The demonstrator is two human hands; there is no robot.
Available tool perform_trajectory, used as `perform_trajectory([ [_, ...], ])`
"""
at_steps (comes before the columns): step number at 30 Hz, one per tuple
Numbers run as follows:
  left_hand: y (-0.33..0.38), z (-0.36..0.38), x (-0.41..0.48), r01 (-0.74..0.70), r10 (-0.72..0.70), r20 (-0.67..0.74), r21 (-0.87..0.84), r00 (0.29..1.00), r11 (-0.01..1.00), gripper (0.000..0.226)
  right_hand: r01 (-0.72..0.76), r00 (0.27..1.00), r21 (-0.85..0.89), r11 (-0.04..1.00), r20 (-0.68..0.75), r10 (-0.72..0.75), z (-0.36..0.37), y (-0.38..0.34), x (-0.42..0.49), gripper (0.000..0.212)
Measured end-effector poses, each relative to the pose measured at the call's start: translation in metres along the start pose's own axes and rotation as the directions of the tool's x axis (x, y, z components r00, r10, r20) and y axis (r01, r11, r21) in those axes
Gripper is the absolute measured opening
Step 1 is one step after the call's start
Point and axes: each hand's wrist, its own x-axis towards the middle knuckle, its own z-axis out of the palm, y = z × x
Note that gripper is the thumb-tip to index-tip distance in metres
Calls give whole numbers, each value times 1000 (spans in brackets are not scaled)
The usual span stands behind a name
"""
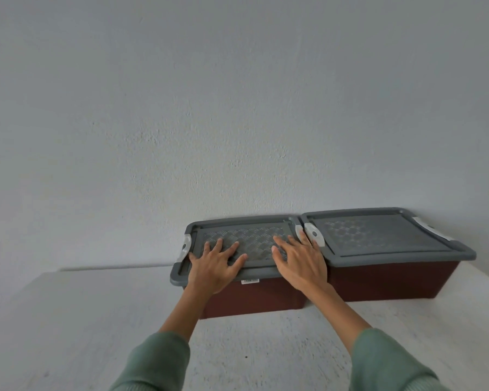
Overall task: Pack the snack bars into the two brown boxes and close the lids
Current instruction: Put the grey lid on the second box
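Along the desk's (pixel 266 348) far edge, against the wall (pixel 237 108), the left box (pixel 254 297) and right box (pixel 393 280) stand touching; the right lid (pixel 378 235) looks seated; no snack bars show, so packing seems done; the left hand (pixel 213 266) and right hand (pixel 302 263) lie flat, fingers spread, grasping nothing, pressing the left lid (pixel 251 239); whether its pale latches (pixel 184 248) are snapped I cannot tell.

Brown boxes (pixel 254 299), grey lids (pixel 243 235) with honeycomb pattern, white latches (pixel 314 235), green sleeves (pixel 158 362)
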Motion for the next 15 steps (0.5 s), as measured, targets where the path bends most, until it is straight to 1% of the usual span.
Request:
perform_trajectory([
  [2,-3,1,9,-11,11,-7,3,1000,1000,57,-16,1000,11,1000,16,15,2,-2,7,79],
  [3,-5,1,12,-16,16,-14,0,1000,1000,54,-18,1000,9,1000,11,18,4,-3,10,79],
  [5,-10,2,18,-30,30,-26,-14,999,999,52,-18,1000,-9,1000,-6,18,5,-6,10,87],
  [6,-11,2,19,-26,26,-24,-19,999,999,53,-21,1000,-18,1000,-9,21,4,-7,10,89],
  [8,-10,4,19,-31,30,-37,-19,999,999,66,-17,1000,-8,1000,-24,17,6,-8,10,89],
  [9,-9,5,18,-34,32,-57,-28,998,999,73,-14,1000,-3,1000,-28,14,7,-9,10,88],
  [13,-9,5,11,15,-21,-171,-34,985,999,86,-8,999,17,1000,-53,8,4,-8,6,79],
  [14,-5,6,7,34,-41,-179,-37,983,999,83,-16,998,18,1000,-58,17,4,-9,3,73],
  [15,-2,9,4,61,-66,-190,-31,980,998,72,-31,997,27,999,-75,33,4,-10,1,68],
])
